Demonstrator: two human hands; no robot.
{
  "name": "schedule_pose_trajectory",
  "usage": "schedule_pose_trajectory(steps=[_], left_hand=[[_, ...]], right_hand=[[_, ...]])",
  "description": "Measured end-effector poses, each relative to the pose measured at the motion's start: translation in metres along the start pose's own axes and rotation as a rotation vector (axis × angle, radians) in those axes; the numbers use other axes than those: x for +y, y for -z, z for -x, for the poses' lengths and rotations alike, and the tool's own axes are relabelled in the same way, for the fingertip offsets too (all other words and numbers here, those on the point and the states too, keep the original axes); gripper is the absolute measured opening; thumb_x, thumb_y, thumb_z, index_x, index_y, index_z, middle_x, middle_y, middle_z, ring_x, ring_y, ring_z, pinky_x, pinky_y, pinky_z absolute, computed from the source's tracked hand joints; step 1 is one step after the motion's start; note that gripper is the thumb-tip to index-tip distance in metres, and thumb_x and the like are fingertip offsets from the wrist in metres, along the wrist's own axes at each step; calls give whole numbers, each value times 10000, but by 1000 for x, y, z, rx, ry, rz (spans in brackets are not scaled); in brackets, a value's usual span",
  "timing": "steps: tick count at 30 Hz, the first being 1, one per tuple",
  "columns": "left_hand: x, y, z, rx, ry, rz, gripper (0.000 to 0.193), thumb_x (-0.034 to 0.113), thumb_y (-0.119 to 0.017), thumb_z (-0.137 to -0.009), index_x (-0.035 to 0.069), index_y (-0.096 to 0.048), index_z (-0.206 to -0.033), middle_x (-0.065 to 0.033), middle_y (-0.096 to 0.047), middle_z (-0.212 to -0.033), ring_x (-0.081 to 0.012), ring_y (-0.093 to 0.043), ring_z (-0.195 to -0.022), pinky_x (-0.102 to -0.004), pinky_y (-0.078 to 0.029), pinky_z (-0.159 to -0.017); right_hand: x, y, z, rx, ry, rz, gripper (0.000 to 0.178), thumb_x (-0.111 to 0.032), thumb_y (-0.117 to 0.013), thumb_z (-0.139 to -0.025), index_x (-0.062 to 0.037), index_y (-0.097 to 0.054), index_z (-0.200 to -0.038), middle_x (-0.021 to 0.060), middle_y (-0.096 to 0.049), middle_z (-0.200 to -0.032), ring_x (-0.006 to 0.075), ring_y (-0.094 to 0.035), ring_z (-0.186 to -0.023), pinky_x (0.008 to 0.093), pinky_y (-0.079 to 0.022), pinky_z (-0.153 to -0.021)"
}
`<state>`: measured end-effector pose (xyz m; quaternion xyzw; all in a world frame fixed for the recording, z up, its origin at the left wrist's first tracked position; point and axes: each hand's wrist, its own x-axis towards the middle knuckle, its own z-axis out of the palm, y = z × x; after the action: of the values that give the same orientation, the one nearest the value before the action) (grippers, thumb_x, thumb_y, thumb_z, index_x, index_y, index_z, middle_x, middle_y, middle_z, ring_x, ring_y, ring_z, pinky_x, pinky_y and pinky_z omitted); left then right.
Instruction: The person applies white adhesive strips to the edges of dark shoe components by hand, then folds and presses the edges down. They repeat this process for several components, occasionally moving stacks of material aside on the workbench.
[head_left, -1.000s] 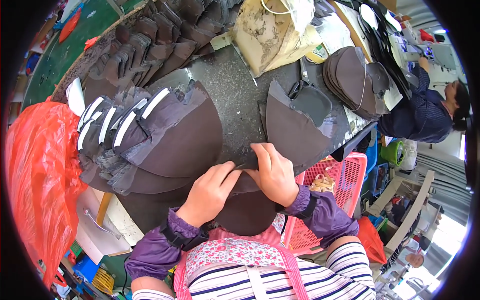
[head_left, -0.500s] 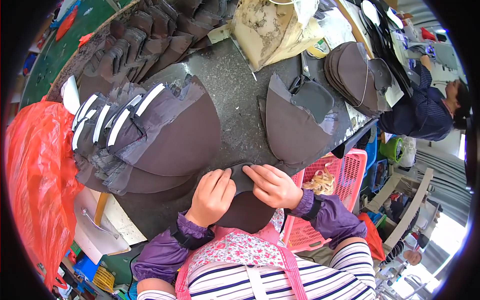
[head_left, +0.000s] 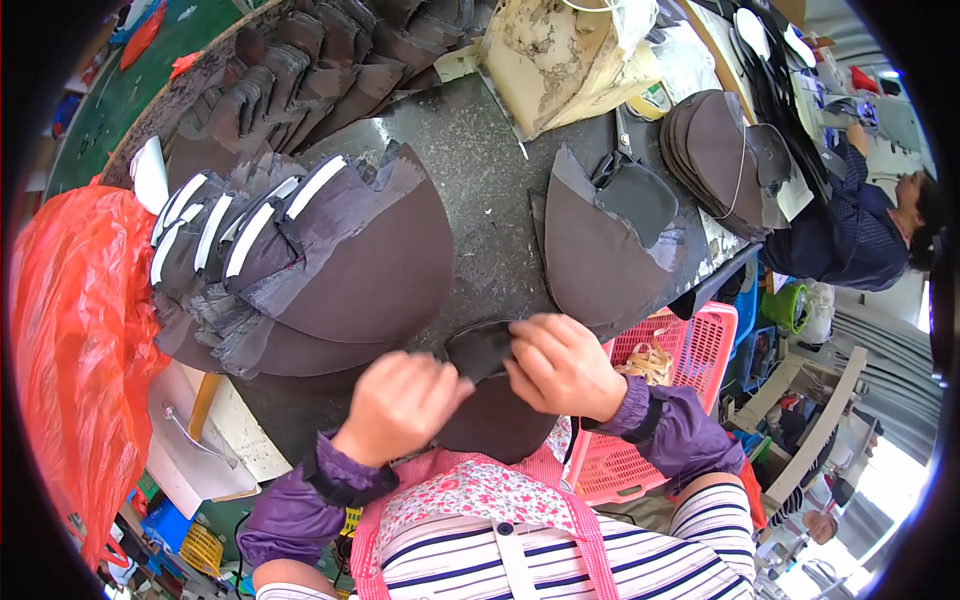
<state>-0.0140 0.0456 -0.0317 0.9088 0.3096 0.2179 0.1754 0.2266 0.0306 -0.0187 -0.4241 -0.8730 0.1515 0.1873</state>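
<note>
At the table's front edge lies a dark brown cut piece point(head_left: 497, 415), with a smaller black rounded piece point(head_left: 478, 348) on its upper end. My right hand point(head_left: 565, 368) pinches the right side of the black piece between thumb and fingers. My left hand point(head_left: 402, 402) is smeared by motion, its fingers curled just off the left side of the same piece; whether it holds anything does not show. Left of my hands is a fanned stack of brown pieces point(head_left: 375, 260), several with white strips point(head_left: 250, 238). Further right, more brown pieces point(head_left: 595, 255) lie under a loose black piece point(head_left: 640, 203).
Black-handled scissors point(head_left: 622, 140) and a tape roll point(head_left: 650, 103) lie near a stained cream box point(head_left: 560, 65). A tied bundle point(head_left: 705, 150) sits at the right. A red plastic bag point(head_left: 85, 350) hangs left; a pink basket point(head_left: 705, 345) stands right. Another person point(head_left: 850, 230) works beyond.
My left hand has pulled away from the black piece, down and to the left. My right hand stays on it, shifted slightly right. The whole view has moved a little.
</note>
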Motion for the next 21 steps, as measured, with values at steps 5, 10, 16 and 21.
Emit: schedule_pose_trajectory(steps=[5,10,16,21], left_hand=[[-40,32,-64,501,501,-482,433,134,-756,-800,-39,-586,-1159,-169,-565,-1107,-357,-557,-1074,-437,-447,-939],[-64,37,-68,505,581,-456,422,134,-757,-793,-38,-573,-1133,-168,-536,-1173,-351,-536,-1072,-420,-442,-915],[-55,51,-68,406,549,-248,265,90,-763,-754,-3,-540,-863,-150,-551,-1019,-328,-548,-904,-412,-445,-783],[-24,73,-54,79,606,460,269,15,-691,-772,-3,-431,-710,-144,-555,-759,-315,-601,-745,-381,-443,-655]], right_hand=[[-15,-4,-13,73,-281,-156,260,-98,-752,-743,24,-606,-921,171,-620,-986,357,-601,-873,412,-498,-762],[-18,31,-7,23,-393,-491,159,-25,-723,-751,7,-634,-878,124,-620,-831,298,-607,-750,353,-489,-689],[70,103,-20,399,-661,36,244,18,-743,-710,3,-632,-927,116,-628,-872,260,-621,-814,328,-489,-740],[34,86,-37,501,-308,201,343,-53,-767,-738,-16,-610,-1042,156,-597,-1064,315,-582,-989,389,-469,-851]])
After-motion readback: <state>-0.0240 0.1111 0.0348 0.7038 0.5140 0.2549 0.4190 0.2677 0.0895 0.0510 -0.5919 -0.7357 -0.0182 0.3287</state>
